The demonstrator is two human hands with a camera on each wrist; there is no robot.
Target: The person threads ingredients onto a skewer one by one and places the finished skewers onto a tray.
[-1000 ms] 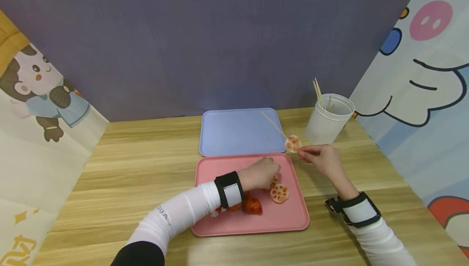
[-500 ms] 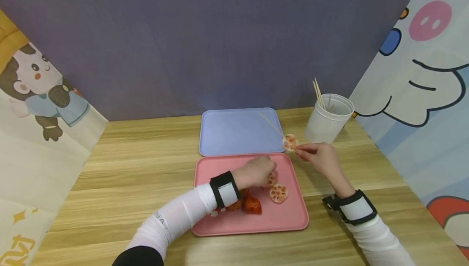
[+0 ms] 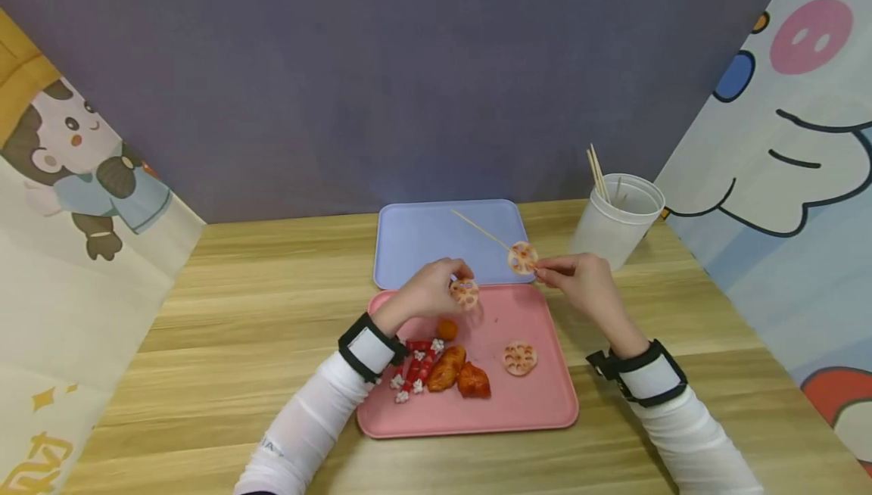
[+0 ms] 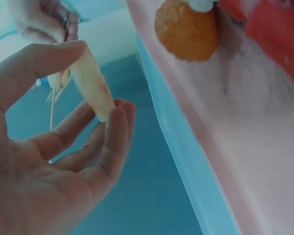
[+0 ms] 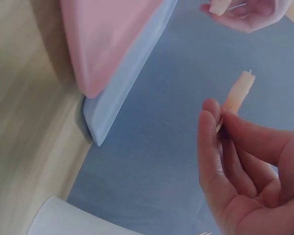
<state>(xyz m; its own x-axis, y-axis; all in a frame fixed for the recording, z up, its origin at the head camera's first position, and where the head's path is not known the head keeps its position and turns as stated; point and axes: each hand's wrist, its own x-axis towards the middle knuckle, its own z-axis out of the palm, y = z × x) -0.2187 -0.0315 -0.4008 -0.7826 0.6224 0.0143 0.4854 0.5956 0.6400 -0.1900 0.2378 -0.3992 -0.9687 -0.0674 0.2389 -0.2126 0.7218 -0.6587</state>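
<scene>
Two hands are holding lotus slices, one loose and one on a skewer.

The left hand (image 3: pixel 431 288) is gripping a loose lotus slice (image 3: pixel 465 294) between thumb and fingers, above the far part of the pink tray (image 3: pixel 507 408). The right hand (image 3: pixel 586 281) is pinching a skewer (image 3: pixel 480 229) just beside its threaded slice (image 3: pixel 523 258), the stick slanting across the blue tray (image 3: pixel 422 241). A third slice (image 3: pixel 520 359) is lying on the pink tray, right of two glazed brown pieces (image 3: pixel 446 369), red pieces (image 3: pixel 415 366) and an orange ball (image 3: pixel 446 329). A white cup (image 3: pixel 602 234) is holding sticks on the counter (image 3: pixel 252 313).
</scene>
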